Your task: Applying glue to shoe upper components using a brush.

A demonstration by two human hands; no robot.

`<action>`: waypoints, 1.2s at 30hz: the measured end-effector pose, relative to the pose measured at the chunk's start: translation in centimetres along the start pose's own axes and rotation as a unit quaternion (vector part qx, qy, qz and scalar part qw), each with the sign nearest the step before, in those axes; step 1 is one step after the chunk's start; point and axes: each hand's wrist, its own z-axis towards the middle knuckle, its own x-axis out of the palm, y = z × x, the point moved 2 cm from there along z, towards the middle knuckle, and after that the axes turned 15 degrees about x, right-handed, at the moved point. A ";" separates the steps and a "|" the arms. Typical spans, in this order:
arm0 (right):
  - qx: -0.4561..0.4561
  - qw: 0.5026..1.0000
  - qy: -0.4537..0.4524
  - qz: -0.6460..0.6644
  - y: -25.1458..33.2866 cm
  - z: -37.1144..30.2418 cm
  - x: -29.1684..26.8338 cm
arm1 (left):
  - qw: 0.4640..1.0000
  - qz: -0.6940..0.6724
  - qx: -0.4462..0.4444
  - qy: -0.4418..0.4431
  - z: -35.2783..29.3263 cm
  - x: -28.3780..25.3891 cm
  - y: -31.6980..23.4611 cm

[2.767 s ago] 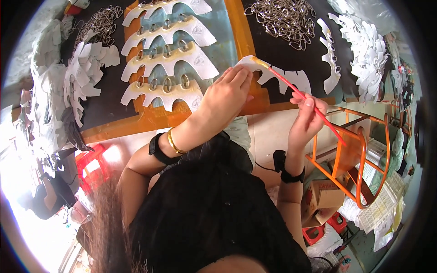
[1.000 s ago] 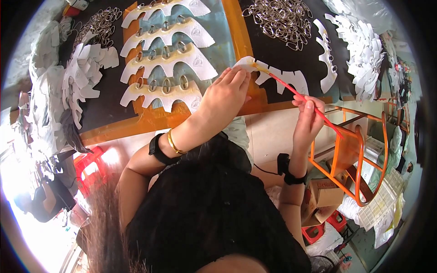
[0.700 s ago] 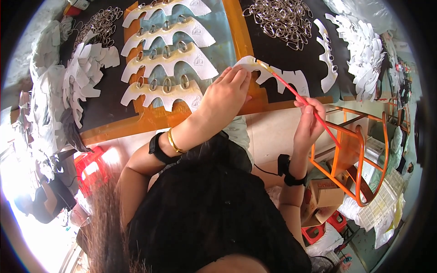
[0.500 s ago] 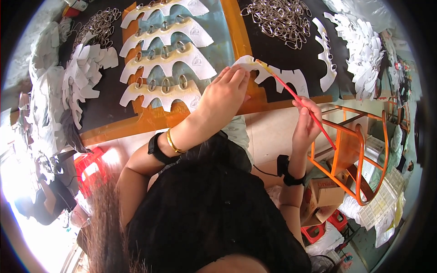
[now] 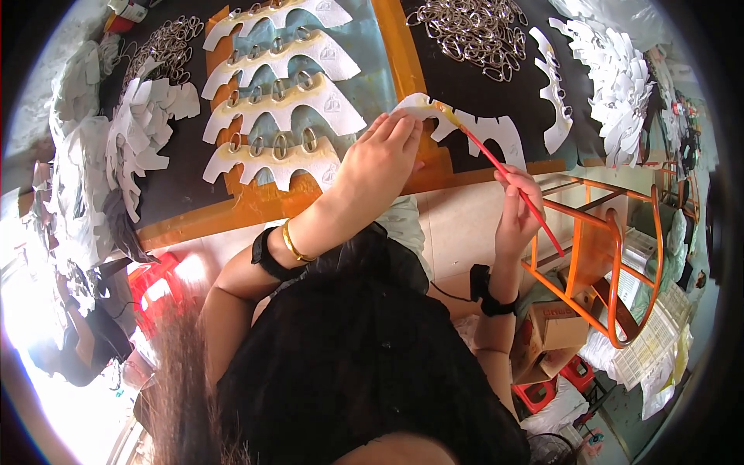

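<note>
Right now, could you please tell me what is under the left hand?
The left hand covers part of a white strip; anything else beneath is hidden.

One red brush [image 5: 482, 147], one strip [image 5: 491, 129] at its tip, five ringed strips [image 5: 275, 110], two metal-ring heaps [image 5: 480, 35] and two white-cutout piles [image 5: 624, 89] appear.

R side: orange tubular-frame chair [image 5: 594, 256], w/ open cardboard box [image 5: 563, 333] nr it, pale printed sheets [image 5: 659, 339] beyond; white plastic bag [image 5: 559, 409] on floor, btm R. L side: red plastic stool [image 5: 155, 280]; another person [image 5: 94, 349], dark clothes.
</note>
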 end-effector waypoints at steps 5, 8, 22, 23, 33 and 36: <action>-0.012 1.000 -0.020 -0.016 0.0 -0.3 -0.8 | 1.000 0.005 -0.011 0.009 0.0 0.0 -0.1; -0.028 1.000 0.009 0.005 0.9 -0.2 0.5 | 1.000 -0.003 -0.005 0.007 0.0 0.2 0.0; -0.035 0.999 -0.009 -0.038 0.6 -0.6 0.1 | 1.000 -0.001 -0.006 0.007 0.0 -0.1 -0.1; -0.040 0.998 -0.024 -0.036 0.6 -0.6 0.0 | 1.000 -0.005 -0.007 0.010 0.0 -0.2 -0.1; 0.023 0.999 -0.033 -0.005 -0.6 -0.9 -0.4 | 1.000 -0.009 -0.010 0.020 0.1 0.2 -0.1; 0.059 0.996 -0.069 0.028 -0.9 -1.2 -0.8 | 0.999 0.026 -0.021 0.026 0.2 0.7 -0.3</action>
